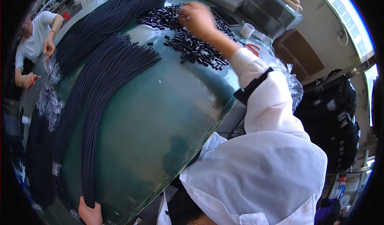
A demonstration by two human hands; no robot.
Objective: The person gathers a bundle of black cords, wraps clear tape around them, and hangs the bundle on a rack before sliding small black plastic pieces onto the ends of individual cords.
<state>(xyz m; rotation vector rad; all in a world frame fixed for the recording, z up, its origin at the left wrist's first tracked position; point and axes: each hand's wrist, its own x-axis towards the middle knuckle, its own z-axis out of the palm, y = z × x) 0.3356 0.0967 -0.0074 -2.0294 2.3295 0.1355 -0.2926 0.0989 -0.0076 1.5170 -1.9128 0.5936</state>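
Black cords [112,77] cross the green counter [168,117]; your left hand [90,213] grips their end. Your right hand [197,19] rests curled on the small black tubes [196,47], grasp unclear.

This looks like a small factory workroom. A big green table [160,117] holds long bundles of black cords [108,77] and a heap of little black tubes [192,45]. Another worker [34,41] sits across it, and black bags [332,113] are stacked nearby.

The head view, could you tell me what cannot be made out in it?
- Right hand: fingertips buried among the small black pieces; grip unclear.
- Left hand: cut off by the lower edge, on the black cord bundle.
- Black pieces: too small to identify.
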